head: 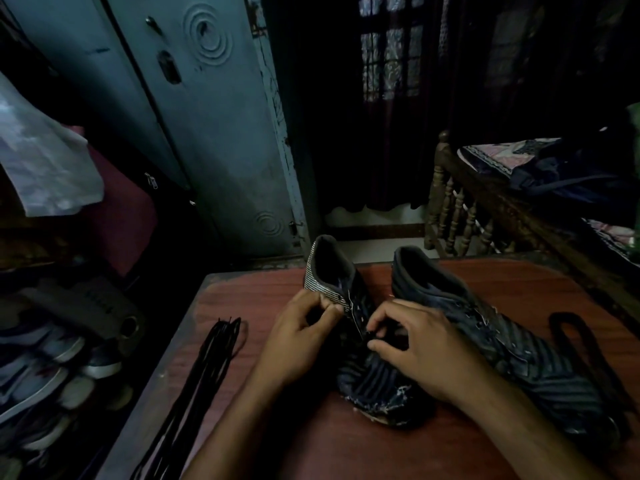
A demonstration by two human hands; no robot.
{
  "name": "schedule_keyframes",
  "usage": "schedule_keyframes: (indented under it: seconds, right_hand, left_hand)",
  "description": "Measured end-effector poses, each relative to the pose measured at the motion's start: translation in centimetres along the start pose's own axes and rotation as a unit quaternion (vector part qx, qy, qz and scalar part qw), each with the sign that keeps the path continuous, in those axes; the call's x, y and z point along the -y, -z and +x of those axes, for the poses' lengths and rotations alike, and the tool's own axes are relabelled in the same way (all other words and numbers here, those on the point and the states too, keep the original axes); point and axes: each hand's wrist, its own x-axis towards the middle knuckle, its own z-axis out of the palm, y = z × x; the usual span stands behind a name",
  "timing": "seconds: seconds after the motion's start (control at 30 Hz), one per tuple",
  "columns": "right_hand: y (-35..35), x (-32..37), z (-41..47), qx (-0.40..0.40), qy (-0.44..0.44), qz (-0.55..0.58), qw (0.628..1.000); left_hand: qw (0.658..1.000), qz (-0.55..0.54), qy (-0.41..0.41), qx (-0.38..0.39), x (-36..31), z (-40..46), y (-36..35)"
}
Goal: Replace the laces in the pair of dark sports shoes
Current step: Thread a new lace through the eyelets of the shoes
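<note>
Head view looked down on a reddish tabletop (450,445) where two dark sports shoes stood side by side, heels away from the person and toes toward them. The left shoe (363,341) lay directly between the two hands, its long axis running from the far heel collar down to the frayed toe near the person. The left hand (298,344) had its fingers curled and pinched the striped edge of that shoe beside the eyelets, steadying it. The right hand (412,344) rested across the shoe's forefoot with its fingertips drawn together over the eyelet row, seemingly pinching a dark lace end there; in the dim light the lace itself was hard to make out. The right shoe (502,341) lay just beside the right wrist, angled with its toe out toward the right edge of the tabletop. A bundle of long black laces (207,368) was stretched out on the tabletop to the left of the left forearm, nearer that hand. Another dark lace (581,344) looped beyond the right shoe. Judging from this, the work was at the eyelets lying just ahead of the right fingertips, so the lace would travel along the shoe's axis.
</note>
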Motion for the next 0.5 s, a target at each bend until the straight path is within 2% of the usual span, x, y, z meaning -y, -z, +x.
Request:
schedule_keyframes:
  seconds: [0.17,0.27,0.37,0.5]
  right_hand:
    - [0.0,0.1,0.0,-0.01,-0.01,0.034,0.999]
    - [0.0,0.3,-0.1,-0.012,-0.007,0.036,0.999]
    - [0.2,0.3,0.0,-0.011,-0.002,0.04,0.999]
    - [0.2,0.6,0.0,0.018,0.006,0.056,0.998]
  left_hand:
    - [0.995,0.07,-0.074,-0.021,0.8,0.2,1.5]
    - [0.976,0.157,-0.15,-0.034,1.2,0.4,1.6]
    - [0.958,0.216,-0.181,-0.056,1.5,0.7,1.6]
    - [0.967,0.179,-0.176,-0.04,1.9,1.0,1.0]
